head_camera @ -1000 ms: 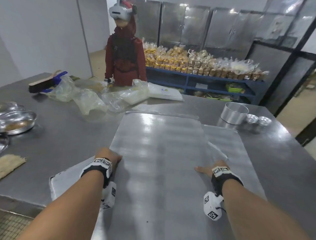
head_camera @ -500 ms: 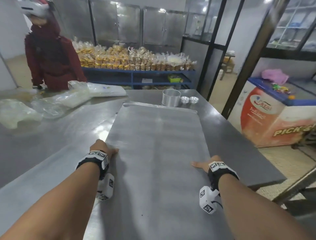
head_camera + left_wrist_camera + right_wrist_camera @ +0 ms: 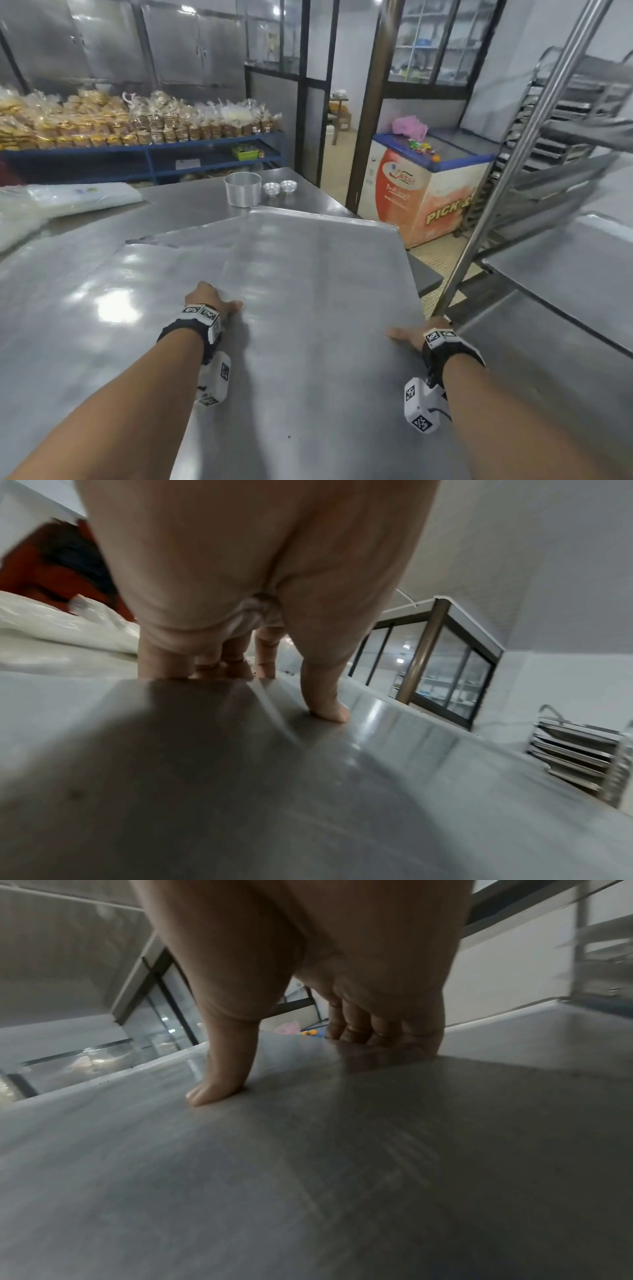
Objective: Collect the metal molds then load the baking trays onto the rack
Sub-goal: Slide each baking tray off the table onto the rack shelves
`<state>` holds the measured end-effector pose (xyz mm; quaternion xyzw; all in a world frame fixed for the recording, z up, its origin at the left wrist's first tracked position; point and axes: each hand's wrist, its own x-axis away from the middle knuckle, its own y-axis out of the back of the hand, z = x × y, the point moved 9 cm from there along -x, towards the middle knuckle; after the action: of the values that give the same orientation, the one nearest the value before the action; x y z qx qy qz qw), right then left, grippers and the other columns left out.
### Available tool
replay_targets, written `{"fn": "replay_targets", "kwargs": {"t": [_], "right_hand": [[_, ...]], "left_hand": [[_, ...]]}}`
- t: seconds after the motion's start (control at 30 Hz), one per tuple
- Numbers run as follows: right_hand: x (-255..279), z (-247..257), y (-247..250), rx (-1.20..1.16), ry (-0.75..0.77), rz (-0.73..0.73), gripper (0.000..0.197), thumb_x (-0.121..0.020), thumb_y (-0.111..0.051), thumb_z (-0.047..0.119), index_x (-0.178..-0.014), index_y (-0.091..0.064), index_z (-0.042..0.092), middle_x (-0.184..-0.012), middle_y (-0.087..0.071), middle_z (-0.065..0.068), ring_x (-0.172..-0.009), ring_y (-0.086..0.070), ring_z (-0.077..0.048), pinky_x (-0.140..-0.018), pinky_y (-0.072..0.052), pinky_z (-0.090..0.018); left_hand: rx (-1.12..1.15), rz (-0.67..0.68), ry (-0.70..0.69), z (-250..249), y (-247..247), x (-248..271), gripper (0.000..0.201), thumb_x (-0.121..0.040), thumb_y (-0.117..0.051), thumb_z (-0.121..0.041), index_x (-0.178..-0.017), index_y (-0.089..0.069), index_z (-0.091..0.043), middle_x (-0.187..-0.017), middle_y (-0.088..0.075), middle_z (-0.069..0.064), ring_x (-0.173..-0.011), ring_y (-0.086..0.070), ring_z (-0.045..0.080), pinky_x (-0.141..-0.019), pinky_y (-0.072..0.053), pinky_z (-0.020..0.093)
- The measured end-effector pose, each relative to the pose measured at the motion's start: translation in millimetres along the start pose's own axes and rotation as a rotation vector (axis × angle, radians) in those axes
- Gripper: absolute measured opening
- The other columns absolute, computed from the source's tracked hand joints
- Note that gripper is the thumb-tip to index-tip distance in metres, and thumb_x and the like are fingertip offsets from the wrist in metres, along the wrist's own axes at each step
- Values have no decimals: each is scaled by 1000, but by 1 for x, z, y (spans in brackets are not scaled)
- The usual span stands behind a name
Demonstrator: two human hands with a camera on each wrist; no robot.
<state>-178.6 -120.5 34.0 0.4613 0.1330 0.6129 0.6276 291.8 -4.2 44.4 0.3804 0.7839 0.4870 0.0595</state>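
Baking tray (image 3: 318, 274), a large flat metal sheet, is held level between the two hands, its far right corner reaching out past the worktop (image 3: 51, 308) edge toward 1 o'clock. Left hand (image 3: 209, 298) grips the tray's left edge: in the left wrist view the thumb (image 3: 325, 704) presses on the top face while the other fingers (image 3: 164, 664) curl over the edge and under it. Right hand (image 3: 416, 334) grips the right edge in mirror fashion, with thumb (image 3: 219, 1080) flat on top and fingers (image 3: 383, 1031) wrapped over the rim. A second tray (image 3: 191, 236) lies on the worktop beneath and to the left, its corner showing at 11 o'clock. Compared with the frame half a second earlier, the view has turned to the right: the held tray, then lying square over the worktop, now points toward 1 o'clock and overhangs the floor; the person in red at 10 o'clock has left the head view, though a red blur shows in the left wrist view; and the rack (image 3: 548, 144), with its slanting steel post and stacked runners, has come into view at 2 o'clock, with another tray (image 3: 565, 274) on a low level at 3 o'clock. The grip of both hands is unchanged. Metal molds, one tall round tin (image 3: 242, 189) and two small fluted cups (image 3: 280, 187) just beside it, stand on the worktop at 12 o'clock, beyond the tray's far edge. Bagged baked goods (image 3: 137, 120) fill a blue shelf at 11 o'clock; a chest freezer (image 3: 411, 192) stands at 1 o'clock.
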Motion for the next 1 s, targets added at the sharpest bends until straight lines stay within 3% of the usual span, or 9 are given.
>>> {"fn": "replay_targets", "kwargs": {"t": [0.13,0.23,0.3,0.4,0.6,0.67,0.8,0.9,1.0], "right_hand": [[34,-42,16,-37,-73,-64,111,-37,-91,62,-129,-58,10,-129,-61,-13,-111,-62,-33,-92,-50,-37],[61,-77,23,-103,-131,-99,87,-51,-94,47,-123,-59,13,-122,-64,-9,-107,-63,-32,-91,-49,-35],[79,-101,26,-143,-156,-113,84,-45,-95,46,-117,-66,14,-106,-69,-8,-94,-66,-31,-89,-52,-37],[110,-133,26,-164,-231,-149,68,-49,-95,44,-102,-67,11,-90,-66,-8,-81,-65,-29,-78,-53,-34],[160,-184,27,-194,-334,-211,80,-56,-93,44,-121,-64,6,-119,-66,-14,-90,-59,-27,-83,-49,-33],[175,-200,31,-204,-366,-262,86,-52,-93,49,-121,-65,7,-119,-66,-13,-95,-62,-29,-88,-52,-36],[199,-230,37,-215,-443,-311,87,-54,-93,47,-120,-62,0,-119,-66,-15,-98,-64,-30,-82,-52,-34],[215,-250,41,-275,-511,-341,89,-46,-96,46,-114,-63,-1,-114,-68,-17,-94,-65,-32,-82,-55,-38],[217,-277,43,-320,-564,-356,104,-28,-96,51,-111,-63,-1,-107,-69,-16,-88,-66,-34,-77,-57,-42]], "left_hand": [[-48,66,-91,-30,-17,16,56,-77,-81,-41,-107,-59,1,-107,-68,19,-105,-64,35,-75,-45,33],[-100,92,-150,-44,-28,33,59,-78,-80,-41,-113,-58,1,-112,-67,18,-108,-64,34,-80,-47,33],[-129,107,-182,-48,-36,41,64,-80,-78,-44,-119,-55,2,-116,-66,16,-111,-63,32,-83,-48,32],[-149,147,-240,-54,-52,48,71,-76,-79,-47,-123,-54,1,-118,-66,16,-112,-62,33,-89,-49,34],[-212,180,-336,-65,-72,79,74,-80,-77,-46,-131,-46,-2,-130,-60,17,-122,-56,33,-95,-46,35],[-208,219,-369,-70,-84,89,75,-78,-79,-45,-130,-46,-2,-131,-58,19,-123,-55,35,-96,-45,37],[-220,262,-423,-82,-106,109,74,-77,-80,-43,-130,-47,-3,-131,-57,20,-123,-54,35,-96,-45,36],[-216,320,-460,-92,-126,125,73,-77,-80,-43,-129,-46,-3,-129,-58,20,-121,-55,36,-95,-46,37],[-230,360,-495,-104,-144,138,72,-78,-79,-43,-129,-46,-3,-129,-58,19,-122,-54,35,-95,-45,37]]}}
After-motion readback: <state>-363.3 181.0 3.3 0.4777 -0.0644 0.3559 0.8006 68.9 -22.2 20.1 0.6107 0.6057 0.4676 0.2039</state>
